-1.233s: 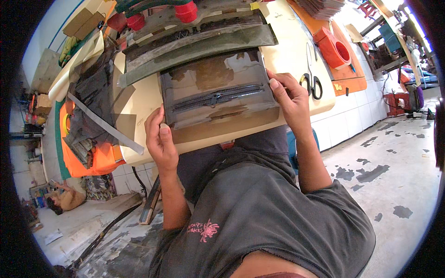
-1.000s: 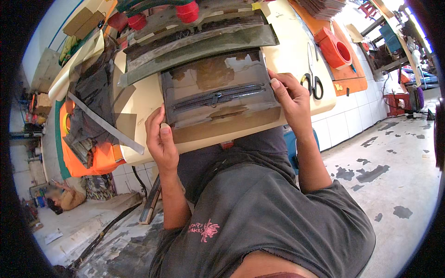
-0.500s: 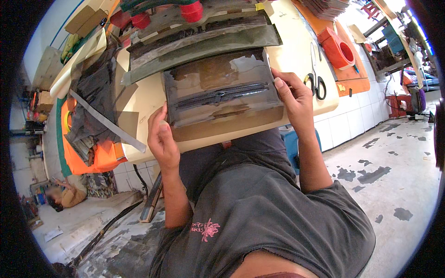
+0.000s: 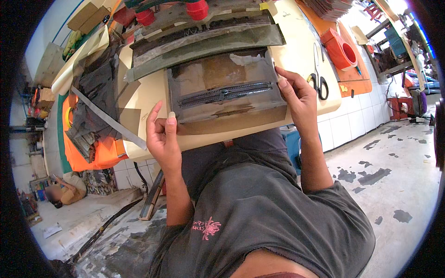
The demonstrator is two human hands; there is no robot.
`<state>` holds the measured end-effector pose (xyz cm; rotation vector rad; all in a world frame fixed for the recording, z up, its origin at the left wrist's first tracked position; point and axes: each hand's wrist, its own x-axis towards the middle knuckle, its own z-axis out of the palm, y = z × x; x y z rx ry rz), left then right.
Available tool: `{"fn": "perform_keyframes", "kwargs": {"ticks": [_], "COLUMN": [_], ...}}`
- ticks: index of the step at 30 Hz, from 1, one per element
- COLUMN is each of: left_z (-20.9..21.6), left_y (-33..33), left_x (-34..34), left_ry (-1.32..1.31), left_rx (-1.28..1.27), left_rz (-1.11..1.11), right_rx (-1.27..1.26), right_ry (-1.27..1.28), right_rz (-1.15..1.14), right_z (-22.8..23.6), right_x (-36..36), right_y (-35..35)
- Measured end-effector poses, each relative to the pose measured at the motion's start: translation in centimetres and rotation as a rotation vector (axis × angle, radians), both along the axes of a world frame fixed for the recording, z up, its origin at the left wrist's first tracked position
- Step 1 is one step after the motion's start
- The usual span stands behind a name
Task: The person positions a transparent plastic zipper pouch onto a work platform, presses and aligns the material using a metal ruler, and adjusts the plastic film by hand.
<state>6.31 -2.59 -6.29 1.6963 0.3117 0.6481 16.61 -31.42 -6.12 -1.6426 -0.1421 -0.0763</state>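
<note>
A dark brown-grey fabric panel (image 4: pixel 213 73) with a black zipper (image 4: pixel 225 94) across it lies before me, its near edge by the table's front. My right hand (image 4: pixel 299 92) pinches the panel's right edge between thumb and fingers. At the left edge, my left hand (image 4: pixel 163 134) has its index finger and thumb spread apart. The thumb tip is beside the panel's near left corner; whether it touches cannot be told. Just beyond the panel lies a long olive-grey strip (image 4: pixel 204 54) of material, overlapping its far edge.
Black-handled scissors (image 4: pixel 320 85) lie to the right, near a red tape dispenser-like holder (image 4: pixel 340 51) on an orange board (image 4: pixel 359 85). Dark mesh fabric (image 4: pixel 97 88) and a grey strip (image 4: pixel 109 118) lie left on the cream tabletop (image 4: pixel 150 95). Another person (image 4: pixel 69 190) is at far left.
My left hand's index finger and thumb have spread apart and come off the panel's left edge. The right hand still pinches the right edge. The view has shifted slightly.
</note>
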Motion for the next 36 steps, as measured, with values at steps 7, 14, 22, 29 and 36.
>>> {"fn": "perform_keyframes", "kwargs": {"ticks": [7, 14, 22, 29, 36], "left_z": [0.1, -0.8, -1.0, -0.8, -0.3], "left_y": [0.1, 1.0, 1.4, 1.5, 1.1], "left_x": [-0.2, -0.9, -1.3, -1.7, -1.2], "left_ry": [0.0, -0.032, -0.056, -0.04, -0.034], "left_rx": [-0.115, -0.128, -0.166, -0.202, -0.168], "left_rz": [-0.052, -0.074, -0.133, -0.169, -0.169], "right_rx": [-0.002, -0.016, 0.055, 0.001, -0.043], "right_ry": [0.007, 0.003, 0.033, 0.033, -0.023], "right_rz": [0.029, 0.012, 0.05, 0.059, 0.03], "right_z": [0.3, 1.0, 1.8, 1.8, 1.5], "right_x": [-0.2, -0.5, -1.1, -1.2, -0.8], "right_y": [-0.2, -0.4, -0.1, -0.1, -0.6]}}
